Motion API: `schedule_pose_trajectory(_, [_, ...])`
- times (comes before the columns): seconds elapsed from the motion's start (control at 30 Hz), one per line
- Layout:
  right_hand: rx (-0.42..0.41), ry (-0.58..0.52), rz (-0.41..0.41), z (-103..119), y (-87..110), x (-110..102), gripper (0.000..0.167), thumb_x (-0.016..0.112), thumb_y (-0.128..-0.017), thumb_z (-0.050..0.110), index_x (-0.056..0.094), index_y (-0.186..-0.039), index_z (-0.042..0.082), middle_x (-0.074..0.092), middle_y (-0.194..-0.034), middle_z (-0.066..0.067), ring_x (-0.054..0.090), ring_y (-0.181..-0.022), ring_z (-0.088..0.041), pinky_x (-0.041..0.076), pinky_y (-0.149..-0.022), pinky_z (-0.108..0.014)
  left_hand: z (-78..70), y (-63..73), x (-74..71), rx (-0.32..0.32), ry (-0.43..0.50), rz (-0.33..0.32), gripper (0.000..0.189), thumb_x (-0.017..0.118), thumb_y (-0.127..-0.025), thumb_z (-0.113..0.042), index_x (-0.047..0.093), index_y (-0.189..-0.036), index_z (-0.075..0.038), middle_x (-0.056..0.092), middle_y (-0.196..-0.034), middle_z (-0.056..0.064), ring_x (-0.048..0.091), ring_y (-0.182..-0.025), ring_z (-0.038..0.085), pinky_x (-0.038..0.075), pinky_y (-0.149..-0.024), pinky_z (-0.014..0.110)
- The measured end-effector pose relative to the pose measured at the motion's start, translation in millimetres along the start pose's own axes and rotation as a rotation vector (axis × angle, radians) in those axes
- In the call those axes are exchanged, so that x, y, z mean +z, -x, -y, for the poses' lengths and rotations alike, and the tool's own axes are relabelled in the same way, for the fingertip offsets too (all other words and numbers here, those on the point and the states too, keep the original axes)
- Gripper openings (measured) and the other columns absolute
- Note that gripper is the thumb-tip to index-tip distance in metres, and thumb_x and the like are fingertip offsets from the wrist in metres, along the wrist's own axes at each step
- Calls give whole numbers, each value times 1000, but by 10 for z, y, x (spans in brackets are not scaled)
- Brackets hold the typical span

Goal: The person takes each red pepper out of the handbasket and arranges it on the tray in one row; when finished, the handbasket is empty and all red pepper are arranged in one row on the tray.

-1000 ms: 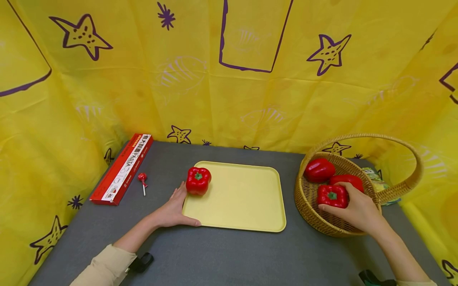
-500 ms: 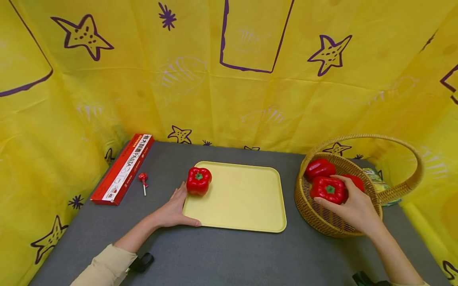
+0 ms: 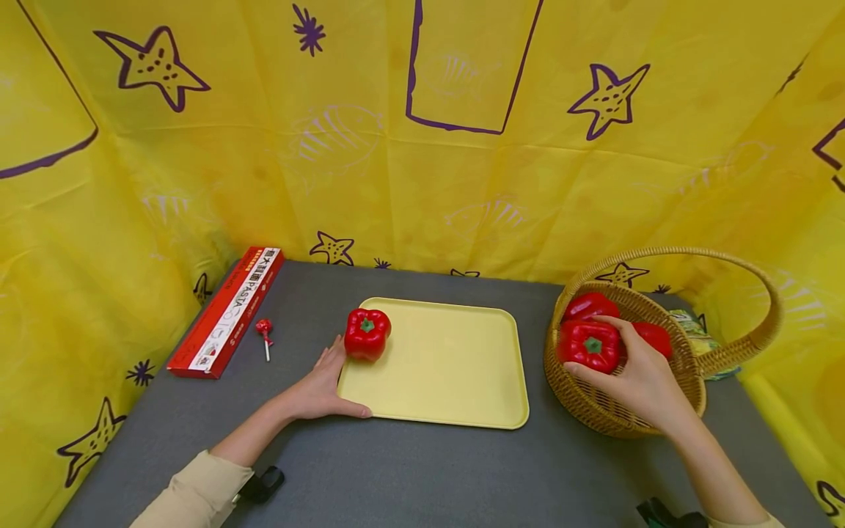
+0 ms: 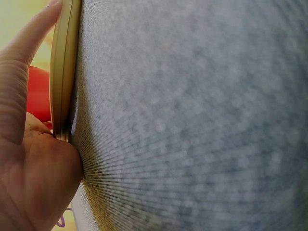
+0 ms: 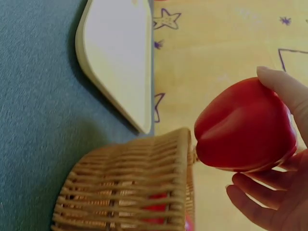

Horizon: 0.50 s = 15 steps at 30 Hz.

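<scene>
My right hand grips a red bell pepper between thumb and fingers, over the left part of a wicker basket. In the right wrist view this pepper is out past the basket rim. Two more red peppers lie inside, one at the back and one to the right, partly hidden by my hand. My left hand rests with fingers spread against the left front corner of a pale yellow tray. Another red bell pepper stands at the tray's left end.
A red and white pasta box lies at the table's left edge, with a red lollipop beside it. The basket's tall handle arches up on the right. A green and yellow packet sits behind the basket. Yellow cloth surrounds the table.
My right hand has lifted the bell pepper from among the others in the basket and brought it leftward toward the rim. The left hand and tray have stayed put.
</scene>
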State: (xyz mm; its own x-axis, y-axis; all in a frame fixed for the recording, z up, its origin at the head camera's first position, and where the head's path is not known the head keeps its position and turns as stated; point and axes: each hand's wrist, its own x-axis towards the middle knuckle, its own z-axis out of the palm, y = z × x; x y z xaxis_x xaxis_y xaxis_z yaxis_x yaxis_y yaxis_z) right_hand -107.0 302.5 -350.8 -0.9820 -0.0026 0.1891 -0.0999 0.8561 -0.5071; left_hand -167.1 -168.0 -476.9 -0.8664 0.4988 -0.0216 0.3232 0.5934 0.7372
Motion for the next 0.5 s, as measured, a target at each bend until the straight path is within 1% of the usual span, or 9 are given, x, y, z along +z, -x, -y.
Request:
schedule_pose_trajectory(0.17, [-30, -37, 6, 72, -19, 39, 84, 83, -74, 46, 42, -139, 9, 62, -113, -21, 60, -97, -39, 54, -72, -54, 3, -2, -3, -4, -4, 2, 130, 85, -66, -52, 5, -156, -4, 8, -160, 22, -2, -146, 41, 2, -114, 61])
schedule_pose_trajectory(0.33, [-52, -83, 10, 144, -47, 130, 81, 85, -73, 44, 44, -137, 13, 62, -113, -17, 61, -96, -35, 56, -71, -48, 5, -6, -7, -7, -12, 4, 131, 85, -66, -52, 4, -156, -3, 8, -160, 23, -3, -146, 41, 2, -114, 60])
schedule_pose_trajectory(0.5, [-30, -101, 42, 216, -70, 231, 82, 83, -73, 47, 45, -136, 12, 63, -113, -15, 62, -95, -31, 54, -72, -40, 11, -5, -11, -7, -12, 2, 131, 85, -66, -52, 4, -156, -3, 7, -160, 23, -3, -146, 41, 2, -114, 60])
